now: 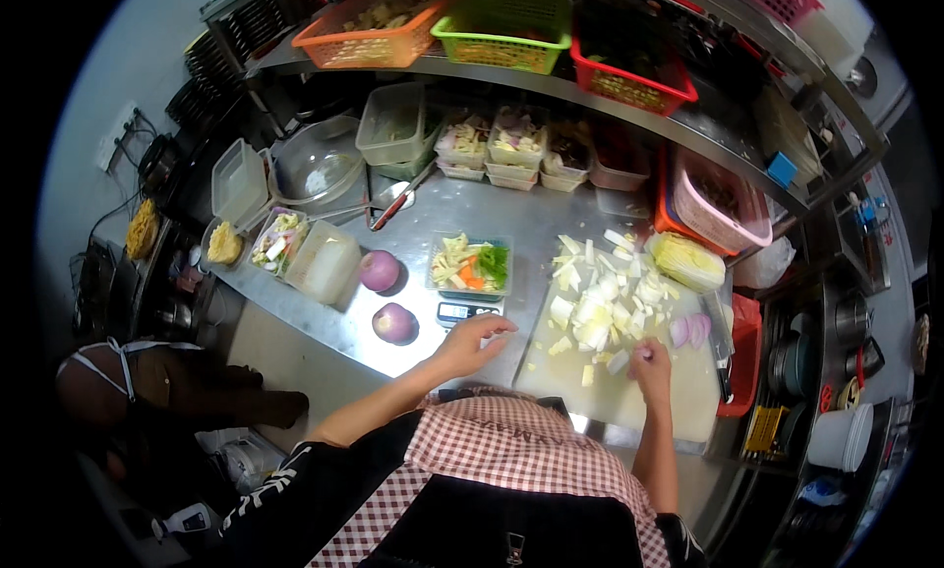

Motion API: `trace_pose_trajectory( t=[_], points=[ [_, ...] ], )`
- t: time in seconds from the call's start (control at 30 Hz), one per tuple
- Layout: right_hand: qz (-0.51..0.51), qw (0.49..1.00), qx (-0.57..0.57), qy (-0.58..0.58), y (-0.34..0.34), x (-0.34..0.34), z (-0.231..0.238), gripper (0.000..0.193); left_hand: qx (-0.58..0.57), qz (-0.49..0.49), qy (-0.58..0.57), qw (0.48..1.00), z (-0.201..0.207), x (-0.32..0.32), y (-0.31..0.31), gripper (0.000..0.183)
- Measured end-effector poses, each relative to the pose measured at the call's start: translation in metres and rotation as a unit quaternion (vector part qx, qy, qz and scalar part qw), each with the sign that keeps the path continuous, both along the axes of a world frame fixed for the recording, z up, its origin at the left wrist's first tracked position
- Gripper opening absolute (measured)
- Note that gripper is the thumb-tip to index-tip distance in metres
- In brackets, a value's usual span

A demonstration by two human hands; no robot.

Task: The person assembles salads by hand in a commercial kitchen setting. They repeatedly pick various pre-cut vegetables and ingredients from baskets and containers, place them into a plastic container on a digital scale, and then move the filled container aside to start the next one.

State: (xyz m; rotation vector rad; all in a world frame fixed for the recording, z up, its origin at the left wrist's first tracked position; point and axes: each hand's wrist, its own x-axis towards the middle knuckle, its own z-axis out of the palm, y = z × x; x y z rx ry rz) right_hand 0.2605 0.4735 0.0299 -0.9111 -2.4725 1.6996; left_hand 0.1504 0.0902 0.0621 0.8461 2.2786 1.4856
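Observation:
My left hand (pixel 474 346) is beside the small digital scale (pixel 470 312), its fingers curled around something small and pale that I cannot make out. On the scale stands a clear plastic tub (pixel 470 263) with shredded cabbage, orange carrot slices and green leaves. Over the cutting board (pixel 678 406), my right hand (pixel 651 363) is closed with a pale piece of cabbage (pixel 619 361) at its fingertips. Chopped cabbage (pixel 595 312) lies loosely heaped on the board. Sliced purple onion (pixel 690 330) and a cut head of cabbage (pixel 687 261) are to its right.
A knife (pixel 723 357) lies along the board's right edge. Two purple onions (pixel 380 271) sit left of the scale. Filled tubs (pixel 516 140) line the back, under a shelf with baskets (pixel 502 32). Another person (pixel 187 381) is bent over at the left.

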Motion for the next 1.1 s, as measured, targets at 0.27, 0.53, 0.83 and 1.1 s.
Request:
trace_pose_trajectory(
  t=[0.27, 0.53, 0.83, 1.1],
  points=[
    [0.274, 0.893, 0.196, 0.299, -0.205, -0.162, 0.065, 0.033, 0.162, 0.010, -0.293, 0.942, 0.030, -0.087, -0.001, 0.038],
    [0.295, 0.894, 0.161, 0.297, -0.241, -0.201, 0.029, 0.069, 0.131, 0.049, -0.342, 0.929, 0.006, -0.143, -0.030, 0.031],
    [0.210, 0.959, -0.021, 0.190, -0.225, -0.205, 0.034, 0.063, 0.078, 0.057, -0.274, 0.957, -0.014, -0.159, -0.026, 0.025],
    [0.183, 0.970, 0.017, 0.158, -0.224, -0.211, 0.028, 0.038, 0.043, 0.077, -0.149, 0.985, -0.001, -0.157, -0.028, 0.021]
  ],
)
